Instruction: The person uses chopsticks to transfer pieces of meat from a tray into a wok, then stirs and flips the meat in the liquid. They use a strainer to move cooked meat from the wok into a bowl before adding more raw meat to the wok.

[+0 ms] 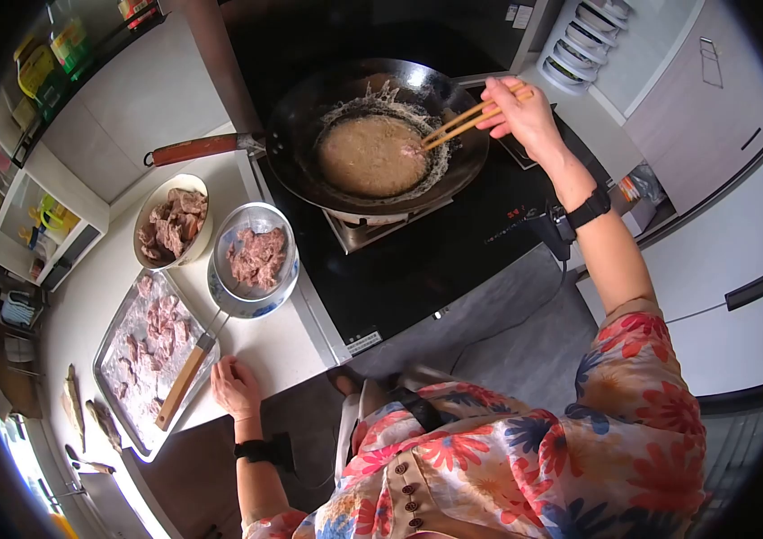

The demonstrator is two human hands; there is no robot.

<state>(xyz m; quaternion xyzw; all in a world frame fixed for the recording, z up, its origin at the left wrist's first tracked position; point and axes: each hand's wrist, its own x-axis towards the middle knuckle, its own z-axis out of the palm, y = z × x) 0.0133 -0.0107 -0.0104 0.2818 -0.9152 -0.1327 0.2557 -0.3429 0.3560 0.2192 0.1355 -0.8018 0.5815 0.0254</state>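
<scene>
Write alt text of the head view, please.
A right hand holds tan wooden chopsticks at brown liquid in a round black wok. The left hand is at the edge of the white counter, beside a silver rectangular tray of pinkish meat.

White countertop (287,346), left of the cooktop, bearing three vessels: toward the wall, a cream oval bowl (166,185); just beside it and nearer the cooktop, a blue-patterned bowl (260,311); nearer the front edge, a shallow rectangular tray (139,440), set obliquely. Black glass cooktop (381,292), adjoining the countertop, with a square metal burner plate (352,238) beneath the dark wok (290,135). Upper left, a dark wall shelf (116,56) carrying bottles, among them a green one (67,45) and a yellow one (33,70).
</scene>
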